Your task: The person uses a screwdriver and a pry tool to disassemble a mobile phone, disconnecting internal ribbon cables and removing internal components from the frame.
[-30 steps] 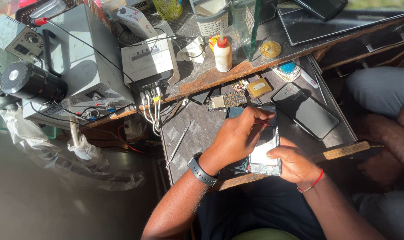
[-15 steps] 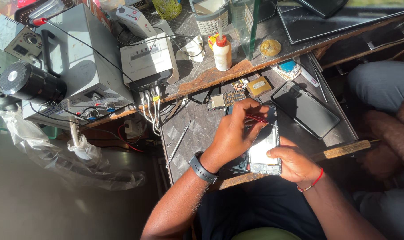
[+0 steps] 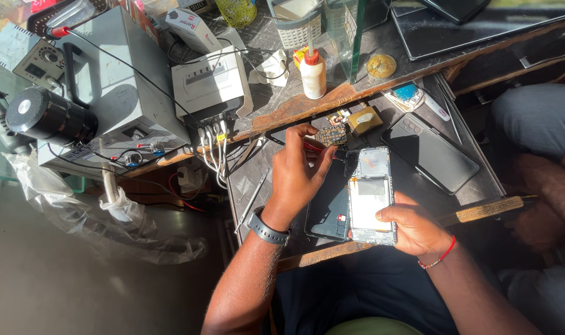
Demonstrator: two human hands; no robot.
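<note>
- My right hand [image 3: 413,226] has its grip closed on the lower end of the opened phone [image 3: 370,195], thumb laid over its pale inner face, pinning it flat to the table [image 3: 276,164]
- The phone's long axis runs away from me toward the far edge of the table, its top end close to the small circuit board [image 3: 329,136]
- My left hand [image 3: 298,170] sits just left of the phone's top end, grip narrow: thumb and fingers pinched on a thin red-handled tool [image 3: 313,147]
- The tool's tip points right, toward the circuit board and the phone's top end; I think it touches the board, but my fingers hide the point
- So the left hand is the nearer one to the phone's top end, and the phone lies to the right and slightly toward me from that grip
- A dark back cover [image 3: 328,211] lies touching the phone's left side, parallel to it, partly under my left palm
- Farther right a second dark phone [image 3: 433,152] lies slanted, well clear of both hands
- A small tan block [image 3: 364,120] sits just beyond the circuit board
- On the upper shelf stand a white squeeze bottle with a red cap [image 3: 313,72] and a grey power supply [image 3: 211,90] with leads hanging down
- A metal tweezer [image 3: 253,200] lies on the table to the left of my left wrist, untouched
</note>
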